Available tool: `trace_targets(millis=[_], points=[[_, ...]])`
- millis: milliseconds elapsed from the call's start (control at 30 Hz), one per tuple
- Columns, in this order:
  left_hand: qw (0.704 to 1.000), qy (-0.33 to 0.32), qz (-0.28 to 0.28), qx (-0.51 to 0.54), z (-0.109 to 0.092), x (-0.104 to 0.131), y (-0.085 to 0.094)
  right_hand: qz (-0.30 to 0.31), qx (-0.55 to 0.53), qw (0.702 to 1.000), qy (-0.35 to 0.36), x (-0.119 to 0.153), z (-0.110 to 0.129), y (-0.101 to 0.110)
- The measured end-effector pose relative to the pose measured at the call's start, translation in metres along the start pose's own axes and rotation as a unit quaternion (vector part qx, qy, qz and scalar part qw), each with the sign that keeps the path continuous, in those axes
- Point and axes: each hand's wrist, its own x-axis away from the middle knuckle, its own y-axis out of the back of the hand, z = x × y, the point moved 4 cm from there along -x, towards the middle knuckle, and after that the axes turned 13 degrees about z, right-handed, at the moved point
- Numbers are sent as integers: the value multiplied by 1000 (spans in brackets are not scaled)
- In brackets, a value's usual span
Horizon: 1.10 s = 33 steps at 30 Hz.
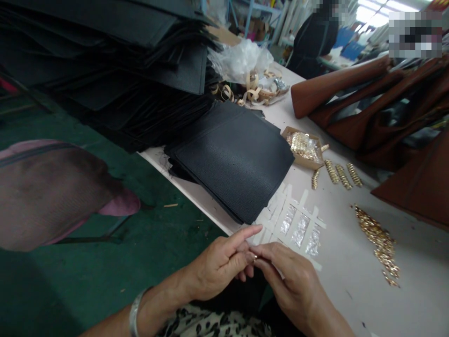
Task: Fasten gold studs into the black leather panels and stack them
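Pinching a tiny gold piece [255, 258] between thumb and forefinger, the right hand [294, 281] meets the left hand [217, 267] just over the near edge of the surface [347, 267]. The left hand has its forefinger stretched out and its thumb bent against the piece; whether it grips it too, I cannot tell. A bracelet [134, 312] rings the left wrist. Taking the hands as the dial's centre, pale strips [302, 203] frame clear packets [300, 232] near them, toward two o'clock. At twelve lies a pile of black panels [235, 159], slightly askew. A loose heap of gold bits [377, 241] spreads at three. Farther out, short gold chains [343, 177] lie toward two, beside a small box [308, 161] holding more at one. Brown bags [351, 89] lean beyond, between one and two. At eleven rises a tall black stack [140, 51]; a seat [59, 196] stands on the green floor [168, 234], between nine and ten.
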Motion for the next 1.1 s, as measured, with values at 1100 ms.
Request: trace_targets(millis=[1100], points=[[983, 116, -64, 123, 14, 5, 16, 2, 184, 979, 90, -30, -8, -2]])
